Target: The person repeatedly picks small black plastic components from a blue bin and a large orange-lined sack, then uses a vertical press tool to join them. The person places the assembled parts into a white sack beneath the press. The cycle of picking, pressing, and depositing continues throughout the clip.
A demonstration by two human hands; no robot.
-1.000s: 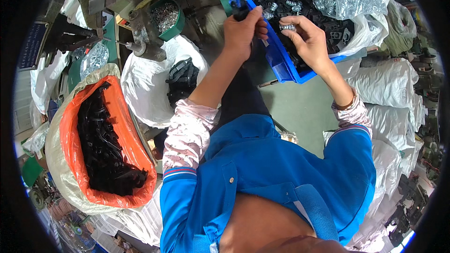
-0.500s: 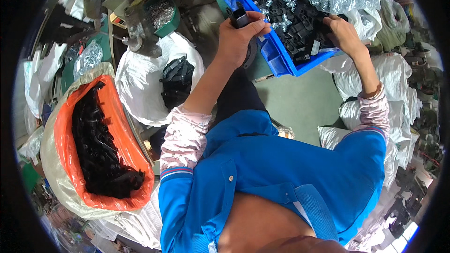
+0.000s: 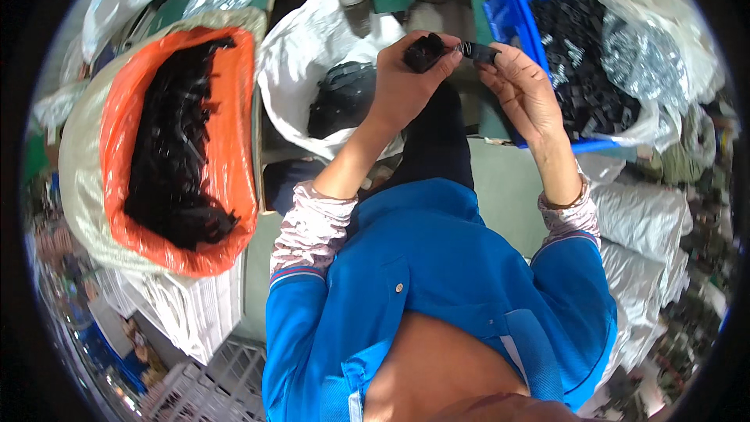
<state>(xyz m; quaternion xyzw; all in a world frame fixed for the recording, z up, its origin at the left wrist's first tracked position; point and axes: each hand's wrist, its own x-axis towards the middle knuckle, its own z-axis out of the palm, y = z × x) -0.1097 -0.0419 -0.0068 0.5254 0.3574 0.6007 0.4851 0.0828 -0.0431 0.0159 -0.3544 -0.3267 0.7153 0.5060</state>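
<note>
Blue bin (image 3: 509, 16) exited, right hand (image 3: 527, 87) pinches black piece (image 3: 481, 53) beside left hand (image 3: 406, 84) gripping housing (image 3: 422, 53).

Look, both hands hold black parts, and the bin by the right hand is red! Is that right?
Almost: the bin by the right hand is blue, not red, as the head view shows. The left hand and right hand do both hold black parts.

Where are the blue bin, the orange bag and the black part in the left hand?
Blue bin (image 3: 512, 12): head view, on its left side wall.
Orange bag (image 3: 232, 125): head view, on its bare right inner side.
Black part (image 3: 423, 53) in left hand (image 3: 408, 84): head view, on its exposed end.
</note>
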